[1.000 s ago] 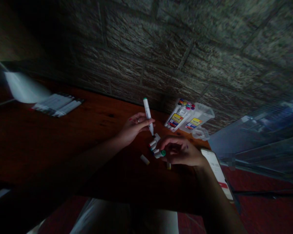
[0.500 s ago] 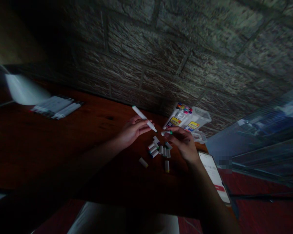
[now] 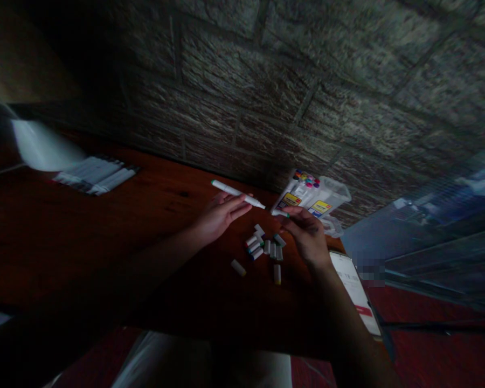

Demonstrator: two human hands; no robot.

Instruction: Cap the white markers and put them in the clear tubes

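My left hand (image 3: 222, 216) is closed on a white marker (image 3: 237, 194) with a green back end; its uncapped tip points right. Opposite it, my right hand (image 3: 307, 233) pinches a white marker cap (image 3: 281, 213) with a green end. A small gap separates the marker's tip from this cap. Below the hands, several loose marker caps (image 3: 255, 247) lie in a loose cluster on the brown wooden table (image 3: 165, 215). Two yellow-ended caps, one of them this cap (image 3: 277, 274), lie nearer to me.
Against the stone wall (image 3: 242, 97) stands a clear plastic case (image 3: 333, 189) with several markers upright inside. A row of markers (image 3: 99, 175) lies at the far left by a white lamp-like object (image 3: 40, 145). A lit phone (image 3: 355, 291) rests at the table's right edge.
The marker in my left hand has tilted closer to level, and its tip has risen slightly. My right hand has shifted a little up and right with the cap.
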